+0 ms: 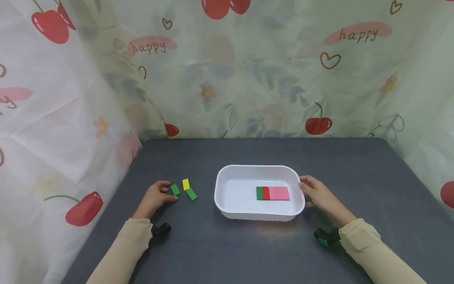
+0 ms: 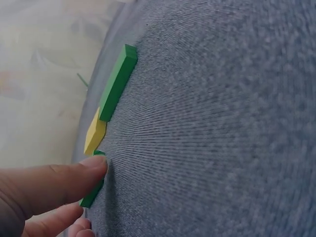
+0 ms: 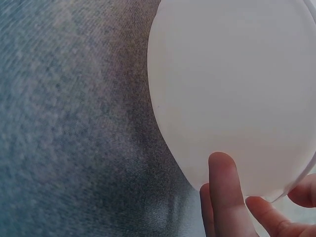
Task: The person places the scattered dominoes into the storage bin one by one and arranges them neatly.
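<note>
A green block [image 1: 175, 189] lies on the dark table, between the thumb and fingers of my left hand [image 1: 154, 199]. The thumb [image 2: 74, 180] hides part of this block in the left wrist view; a firm grip on it does not show. Just right of it are a yellow block [image 1: 186, 184] and a second green block [image 1: 192, 194]. My right hand [image 1: 319, 197] holds the right end of a white plastic tray [image 1: 234, 211], with fingertips at the rim and against the outer wall. Inside the tray, green [image 1: 259, 193], red [image 1: 265, 193] and pink [image 1: 279, 193] pieces form a row.
The tray stands on the dark cloth-covered table [image 1: 248, 252], right of the loose blocks. A printed curtain [image 1: 241, 79] rises behind the table and along its sides. Each wrist carries a black device [image 1: 161, 230].
</note>
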Demonstrator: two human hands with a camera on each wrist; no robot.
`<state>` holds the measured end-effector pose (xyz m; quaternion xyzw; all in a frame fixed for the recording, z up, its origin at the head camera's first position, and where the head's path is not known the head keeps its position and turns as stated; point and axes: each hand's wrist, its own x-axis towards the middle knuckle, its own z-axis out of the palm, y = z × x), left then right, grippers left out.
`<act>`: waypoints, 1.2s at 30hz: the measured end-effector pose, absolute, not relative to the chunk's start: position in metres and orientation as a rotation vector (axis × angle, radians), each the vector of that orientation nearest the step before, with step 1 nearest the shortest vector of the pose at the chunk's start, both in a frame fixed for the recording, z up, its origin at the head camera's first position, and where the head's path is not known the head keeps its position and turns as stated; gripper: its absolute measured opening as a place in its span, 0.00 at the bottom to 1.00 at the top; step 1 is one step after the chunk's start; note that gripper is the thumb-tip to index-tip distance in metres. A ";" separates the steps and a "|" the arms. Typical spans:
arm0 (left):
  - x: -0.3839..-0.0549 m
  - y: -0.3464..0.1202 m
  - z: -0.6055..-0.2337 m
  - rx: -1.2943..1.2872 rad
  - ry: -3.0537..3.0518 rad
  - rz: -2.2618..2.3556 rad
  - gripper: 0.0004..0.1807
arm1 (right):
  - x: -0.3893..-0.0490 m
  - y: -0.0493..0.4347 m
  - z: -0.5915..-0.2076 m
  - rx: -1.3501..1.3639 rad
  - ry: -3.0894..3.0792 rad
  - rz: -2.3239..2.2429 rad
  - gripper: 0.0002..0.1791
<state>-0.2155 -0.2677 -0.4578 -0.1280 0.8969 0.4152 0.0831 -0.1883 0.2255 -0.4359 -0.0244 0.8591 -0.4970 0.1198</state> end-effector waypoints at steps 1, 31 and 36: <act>-0.216 -0.267 -0.458 -0.386 2.682 1.230 0.38 | -0.188 0.226 -0.436 -0.072 2.512 -1.450 0.29; -0.220 -0.273 -0.453 -0.358 2.671 1.268 0.31 | -0.189 0.227 -0.435 -0.064 2.517 -1.433 0.29; -0.219 -0.274 -0.447 -0.329 2.677 1.370 0.30 | -0.189 0.227 -0.436 -0.062 2.527 -1.421 0.30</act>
